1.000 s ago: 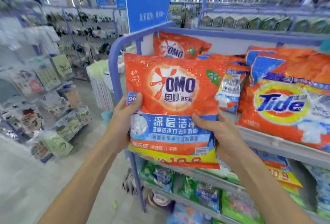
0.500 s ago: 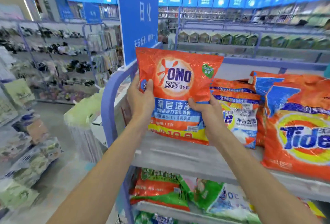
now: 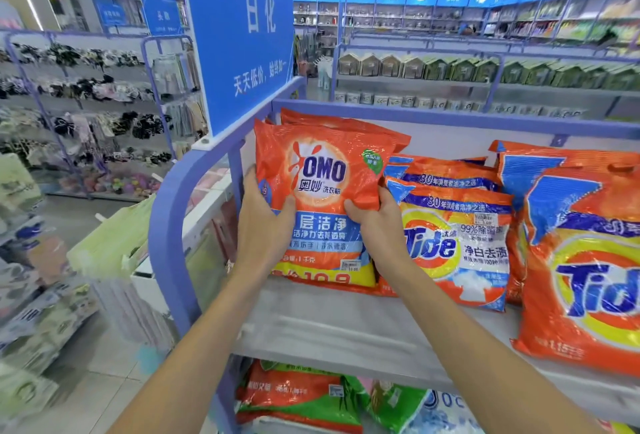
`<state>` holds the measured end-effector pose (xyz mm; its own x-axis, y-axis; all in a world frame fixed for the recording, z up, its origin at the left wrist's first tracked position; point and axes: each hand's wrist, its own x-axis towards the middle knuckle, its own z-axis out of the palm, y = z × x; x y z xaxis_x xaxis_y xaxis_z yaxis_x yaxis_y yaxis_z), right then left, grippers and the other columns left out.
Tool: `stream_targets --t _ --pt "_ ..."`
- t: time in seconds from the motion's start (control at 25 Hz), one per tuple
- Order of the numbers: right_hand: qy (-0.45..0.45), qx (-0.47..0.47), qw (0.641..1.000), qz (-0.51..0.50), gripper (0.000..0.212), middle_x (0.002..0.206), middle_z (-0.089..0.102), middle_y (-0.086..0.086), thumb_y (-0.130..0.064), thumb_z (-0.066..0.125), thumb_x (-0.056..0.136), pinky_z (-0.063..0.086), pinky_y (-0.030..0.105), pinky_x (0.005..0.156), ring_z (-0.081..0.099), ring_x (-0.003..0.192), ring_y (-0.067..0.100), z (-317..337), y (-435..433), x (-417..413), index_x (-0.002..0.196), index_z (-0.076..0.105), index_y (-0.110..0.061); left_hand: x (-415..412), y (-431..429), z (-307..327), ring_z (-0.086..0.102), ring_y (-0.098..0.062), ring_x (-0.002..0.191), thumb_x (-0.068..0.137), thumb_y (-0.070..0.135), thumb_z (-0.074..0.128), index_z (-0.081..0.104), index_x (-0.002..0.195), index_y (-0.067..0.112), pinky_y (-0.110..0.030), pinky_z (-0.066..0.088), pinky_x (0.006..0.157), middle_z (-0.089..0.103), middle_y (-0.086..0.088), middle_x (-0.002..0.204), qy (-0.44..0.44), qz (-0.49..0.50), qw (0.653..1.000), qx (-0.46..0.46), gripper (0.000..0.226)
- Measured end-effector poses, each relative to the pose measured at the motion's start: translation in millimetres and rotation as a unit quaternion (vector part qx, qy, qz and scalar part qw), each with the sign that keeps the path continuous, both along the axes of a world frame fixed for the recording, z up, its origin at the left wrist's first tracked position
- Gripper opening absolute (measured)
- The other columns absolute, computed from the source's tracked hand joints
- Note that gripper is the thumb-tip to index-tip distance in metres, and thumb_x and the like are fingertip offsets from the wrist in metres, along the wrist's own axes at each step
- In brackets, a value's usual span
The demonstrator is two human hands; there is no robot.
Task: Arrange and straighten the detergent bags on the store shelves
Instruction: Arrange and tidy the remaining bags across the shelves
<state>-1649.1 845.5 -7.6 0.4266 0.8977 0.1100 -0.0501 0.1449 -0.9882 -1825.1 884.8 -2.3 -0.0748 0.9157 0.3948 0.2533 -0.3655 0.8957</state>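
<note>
The grey shelf [image 3: 346, 326] holds OMO bags [image 3: 322, 170] beside Tide bags [image 3: 460, 246].

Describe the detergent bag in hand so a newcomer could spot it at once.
Find the big blue sign at the rack's left end. Just below it, on the top shelf, the left hand and right hand hold an orange bag upright. The neighbours to its right are Tide bags; only this one shows the OMO logo.

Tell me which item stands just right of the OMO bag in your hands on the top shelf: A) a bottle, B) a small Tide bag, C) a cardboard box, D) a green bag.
B: a small Tide bag stands beside the OMO bag, which the left hand and right hand grip.
</note>
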Motion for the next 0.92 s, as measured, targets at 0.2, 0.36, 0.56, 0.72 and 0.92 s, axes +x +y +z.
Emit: stream_targets --t 0.2,0.36,0.56,0.72,0.92 --pt "-0.078 0.02 0.996 -0.031 0.044 0.125 0.071 -0.002 -0.018 0.07 0.098 0.055 0.05 0.102 0.07 0.112 0.016 4 -13 -4 0.139 0.055 -0.016 -6 -23 -20 0.0 -0.018 0.157 0.074 0.051 0.086 -0.01 0.16 0.041 -0.042 0.01 0.126 -0.008 -0.001 0.17 0.252 -0.066 0.965 -0.01 0.13" --pt "-0.25 0.0 0.967 -0.054 0.082 0.148 0.055 -0.005 -0.022 0.079 0.09 0.045 0.041 0.114 0.054 0.134 0.013 0 -29 -10 0.158 0.032 -0.02 -7 -23 -24 -0.006 -0.026 0.157 0.069 0.068 0.08 -0.005 0.16 0.044 -0.052 0.01 0.126 -0.016 -0.002 0.169 0.277 -0.056 0.958 -0.039 0.128" --pt "-0.265 -0.022 0.963 -0.049 0.057 0.122 0.07 -0.001 -0.012 0.073 0.095 0.058 0.038 0.093 0.068 0.112 0.018 1 -35 4 0.145 0.047 -0.014 -12 -32 -32 0.017 -0.024 0.152 0.049 0.083 0.076 0.001 0.159 0.043 -0.052 0.021 0.122 0.015 0.002 0.161 0.228 -0.04 0.971 -0.062 0.139" --pt "-0.299 -0.014 0.952 -0.071 0.057 0.132 0.066 0.003 -0.014 0.065 0.101 0.052 0.045 0.104 0.063 0.122 0.02 -2 -37 1 0.153 0.041 -0.011 -13 -27 -25 0.022 -0.024 0.149 0.042 0.074 0.086 0.008 0.161 0.035 -0.053 0.024 0.123 0.023 -0.005 0.156 0.195 -0.052 0.977 -0.068 0.149" --pt "-0.381 -0.035 0.923 -0.045 0.072 0.153 0.05 0.005 -0.021 0.066 0.1 0.041 0.043 0.117 0.047 0.141 0.022 -15 -55 -5 0.161 0.027 -0.013 -14 -32 -28 0.018 -0.027 0.152 0.056 0.071 0.087 0.002 0.162 0.038 -0.052 0.023 0.122 0.018 -0.005 0.16 0.227 -0.043 0.971 -0.057 0.139"
